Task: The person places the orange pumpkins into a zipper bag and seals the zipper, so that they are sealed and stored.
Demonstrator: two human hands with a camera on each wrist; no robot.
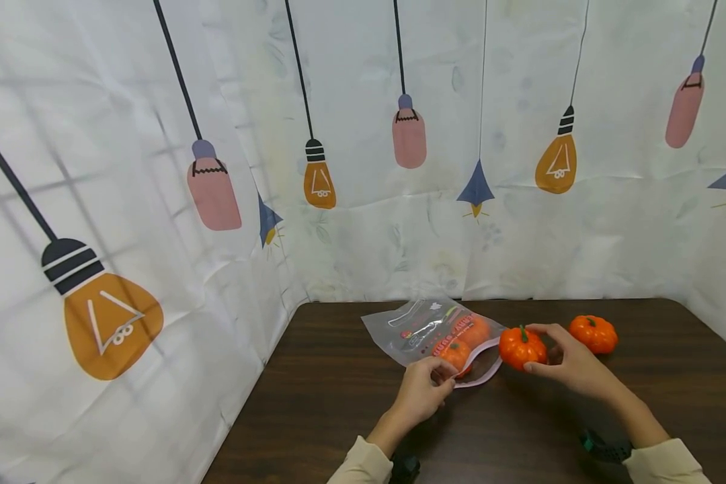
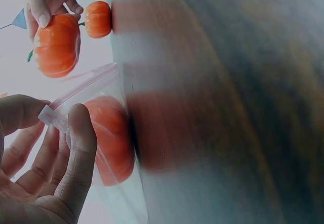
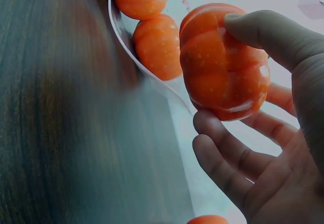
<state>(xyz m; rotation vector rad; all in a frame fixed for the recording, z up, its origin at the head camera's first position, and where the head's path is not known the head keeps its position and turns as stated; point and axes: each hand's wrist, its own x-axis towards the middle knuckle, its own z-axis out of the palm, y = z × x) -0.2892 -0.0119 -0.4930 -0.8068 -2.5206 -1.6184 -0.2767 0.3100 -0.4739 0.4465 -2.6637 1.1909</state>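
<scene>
pumpkin (image 1: 522, 348), glossy orange, is gripped in right hand (image 1: 573, 359); left hand (image 1: 422, 393) pinches clear plastic bag (image 1: 407, 336); limp rim (image 1: 489, 374) could snag it.

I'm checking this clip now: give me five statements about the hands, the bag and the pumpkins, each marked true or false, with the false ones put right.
1. The right hand holds an orange pumpkin. True.
2. The left hand touches nothing. False: it holds the rim of the clear bag at its mouth.
3. The bag has nothing inside. False: pumpkins in the bag show through the plastic.
4. In the head view, a loose pumpkin sits on the table, to the right of the held one. True.
5. The bag's mouth is sealed. False: it stands open.
</scene>
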